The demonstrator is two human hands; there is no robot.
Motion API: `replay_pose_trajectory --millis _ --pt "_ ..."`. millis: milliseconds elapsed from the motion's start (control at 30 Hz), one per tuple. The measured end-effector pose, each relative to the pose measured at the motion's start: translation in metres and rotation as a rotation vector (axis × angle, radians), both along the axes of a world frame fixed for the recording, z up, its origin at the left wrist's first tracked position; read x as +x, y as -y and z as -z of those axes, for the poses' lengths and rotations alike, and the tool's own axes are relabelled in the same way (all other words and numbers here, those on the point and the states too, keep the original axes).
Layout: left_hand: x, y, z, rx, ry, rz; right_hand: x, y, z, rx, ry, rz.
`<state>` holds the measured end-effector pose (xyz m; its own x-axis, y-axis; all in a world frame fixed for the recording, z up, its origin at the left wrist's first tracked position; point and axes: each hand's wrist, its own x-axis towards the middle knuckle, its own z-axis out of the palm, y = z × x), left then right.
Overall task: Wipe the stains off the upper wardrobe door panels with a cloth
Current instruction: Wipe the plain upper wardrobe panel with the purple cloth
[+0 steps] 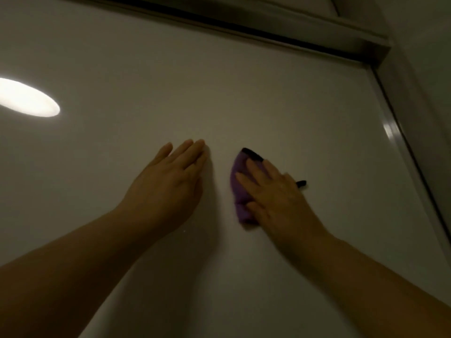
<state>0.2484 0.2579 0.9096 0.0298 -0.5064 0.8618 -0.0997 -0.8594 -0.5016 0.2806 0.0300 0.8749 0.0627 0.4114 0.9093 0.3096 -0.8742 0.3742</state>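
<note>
A glossy off-white wardrobe door panel [219, 98] fills the view, seen from below. My right hand [271, 191] lies flat on a folded purple cloth [240, 191] with a black edge and presses it against the panel with straight fingers. A black corner of the cloth pokes out to the right of the hand. My left hand [168, 181] rests flat on the bare panel just left of the cloth, fingers straight and together. A tiny pale speck [184, 231] shows on the panel below the left hand.
A dark metal top rail [268, 28] runs along the panel's upper edge. A metal side frame [400, 142] borders the panel on the right, with a wall beyond it. A bright lamp reflection [26, 97] glares on the panel at the left.
</note>
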Motion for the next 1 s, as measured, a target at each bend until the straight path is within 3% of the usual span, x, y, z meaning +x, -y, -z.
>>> replay_pose_trajectory --millis 67,133,200,267,367,467,633,700,867,933,1000 --pt "-0.006 -0.016 0.002 0.006 -0.005 -0.001 0.001 0.017 -0.004 0.044 -0.024 0.005" --pt "-0.012 -0.037 0.003 0.003 -0.01 -0.005 0.003 0.021 -0.019 0.225 -0.048 -0.004" --pt "-0.017 -0.058 0.004 -0.006 -0.017 -0.017 0.002 0.003 -0.045 0.443 -0.089 0.034" --pt "-0.021 -0.075 0.007 -0.01 -0.019 -0.026 -0.006 -0.034 -0.065 0.526 -0.104 0.097" --pt "-0.025 -0.096 0.01 -0.026 -0.029 -0.039 -0.017 -0.109 -0.053 0.358 -0.053 0.094" --pt "-0.025 -0.11 0.014 -0.029 -0.039 -0.038 -0.024 -0.155 0.001 0.136 0.033 0.054" --pt "-0.026 -0.126 0.024 -0.004 -0.069 -0.037 -0.018 -0.108 0.051 -0.06 0.019 0.02" --pt "-0.03 -0.13 0.027 0.009 -0.07 -0.025 -0.014 -0.078 0.053 0.039 0.019 0.043" --pt "-0.036 -0.137 0.032 0.017 -0.063 -0.014 -0.009 -0.045 0.03 0.639 -0.125 0.081" --pt "-0.037 -0.139 0.033 0.016 -0.067 -0.017 -0.01 -0.073 0.028 0.667 -0.106 0.122" --pt "-0.038 -0.138 0.035 0.006 -0.072 -0.008 -0.017 -0.113 0.038 0.504 -0.033 0.103"
